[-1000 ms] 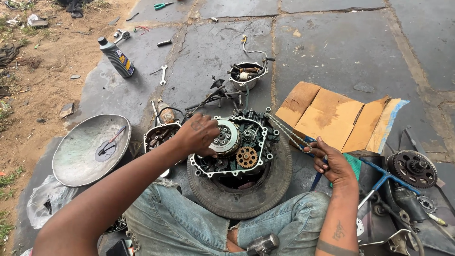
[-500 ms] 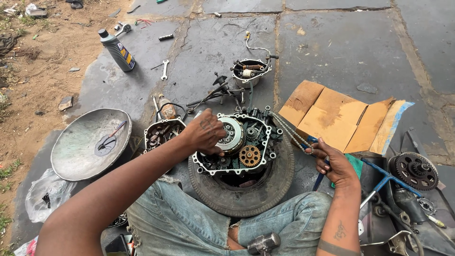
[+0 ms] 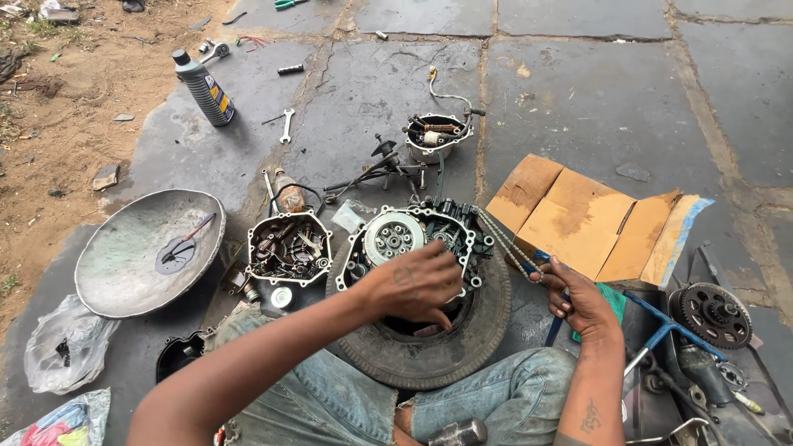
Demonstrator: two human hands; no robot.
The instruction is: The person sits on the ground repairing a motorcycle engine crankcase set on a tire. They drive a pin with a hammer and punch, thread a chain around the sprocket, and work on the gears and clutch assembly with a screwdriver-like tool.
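The left hand (image 3: 417, 285) has slid nearer across the engine case (image 3: 413, 248), fingers curled down on its near edge, atop the tyre (image 3: 429, 347). The right hand (image 3: 578, 297) pinches a chain (image 3: 504, 244). Left: cover (image 3: 289, 248), dish (image 3: 149, 252). Far: bottle (image 3: 205, 87).

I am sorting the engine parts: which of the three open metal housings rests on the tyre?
The largest housing, under the left hand, sits on the tyre. The other two lie on the stone floor.

Soft, even daylight; sharp focus.
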